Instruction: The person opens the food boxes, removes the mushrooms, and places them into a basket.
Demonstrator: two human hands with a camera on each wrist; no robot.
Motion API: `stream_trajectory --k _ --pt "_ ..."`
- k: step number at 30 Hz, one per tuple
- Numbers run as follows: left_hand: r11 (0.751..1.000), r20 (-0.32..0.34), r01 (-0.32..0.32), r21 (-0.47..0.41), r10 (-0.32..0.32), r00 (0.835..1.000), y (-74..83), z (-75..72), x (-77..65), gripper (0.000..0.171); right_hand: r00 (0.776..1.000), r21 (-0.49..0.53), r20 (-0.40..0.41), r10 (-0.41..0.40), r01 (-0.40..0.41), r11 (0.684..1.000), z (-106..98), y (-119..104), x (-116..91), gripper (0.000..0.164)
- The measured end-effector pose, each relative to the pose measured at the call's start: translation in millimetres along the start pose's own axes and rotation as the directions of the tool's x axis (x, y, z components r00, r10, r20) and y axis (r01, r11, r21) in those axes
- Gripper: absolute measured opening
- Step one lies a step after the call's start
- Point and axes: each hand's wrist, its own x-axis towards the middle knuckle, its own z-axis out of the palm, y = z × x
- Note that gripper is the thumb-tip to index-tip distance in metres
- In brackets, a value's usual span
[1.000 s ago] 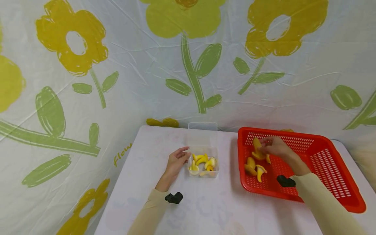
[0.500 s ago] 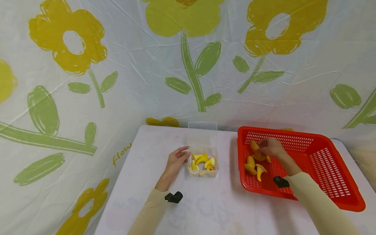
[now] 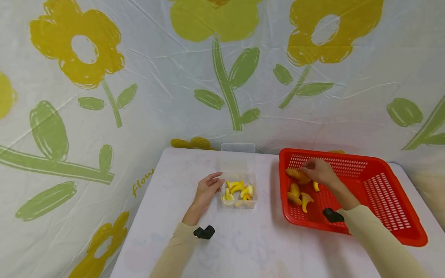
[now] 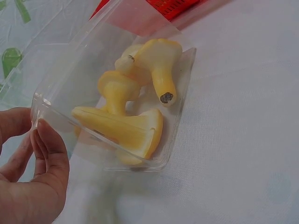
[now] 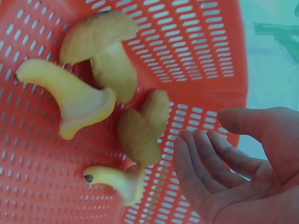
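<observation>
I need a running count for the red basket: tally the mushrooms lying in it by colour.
Brown mushrooms: 2, taking the two touching brown lobes as one mushroom's cap and stem
Yellow mushrooms: 2
Total in the red basket: 4
</observation>
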Motion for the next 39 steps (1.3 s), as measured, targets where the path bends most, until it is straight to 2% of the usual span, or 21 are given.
stream_trajectory --k 8,20,30,39 --pt "1.0 -0.003 0.01 0.014 -0.01 1.0 0.4 0.5 -1.0 0.041 1.0 0.028 -0.014 -0.027 0.027 0.999 1 -17 -8 0.04" --pt "0.999 -0.005 0.035 0.019 -0.035 0.999 5.2 0.9 -1.3 0.04 0.988 0.037 -0.062 -0.141 0.143 0.989 4 -44 -12 0.032" --pt "0.999 -0.017 0.032 0.012 -0.032 0.999 -23.6 -3.7 19.0 0.042 0.989 0.09 -0.036 -0.141 0.144 0.986 16 -70 -13 0.034" --pt "1.0 -0.048 0.01 0.018 -0.009 0.999 -28.4 -1.9 18.0 0.041 0.981 0.146 0.0 -0.192 0.19 0.971 35 -87 -7 0.03"
